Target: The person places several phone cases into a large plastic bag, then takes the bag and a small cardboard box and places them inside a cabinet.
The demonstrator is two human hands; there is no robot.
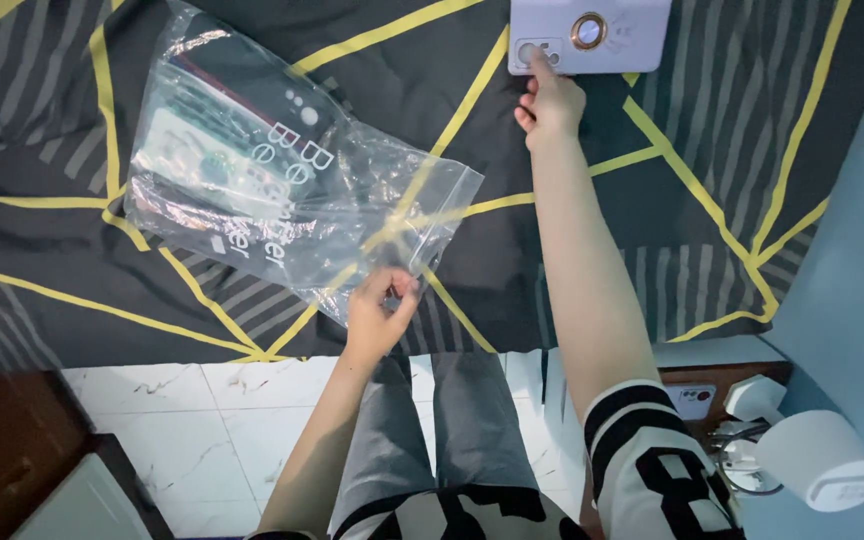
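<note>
Left hand [380, 312] pinches clear zip bag [292, 180], contents beyond it indistinct; right hand [550, 100] fingers grip lilac phone case [592, 35], top cropped.

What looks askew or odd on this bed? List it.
Only minor things: the crumpled clear plastic zip bag lies diagonally across the dark yellow-lined bedsheet, and the pale lilac phone in its ring-holder case sits partly out of frame. No spill or damage shows.

Clear plastic zip bag [292, 190] with dark and pale packages lies on the bedspread [52, 130].
</note>
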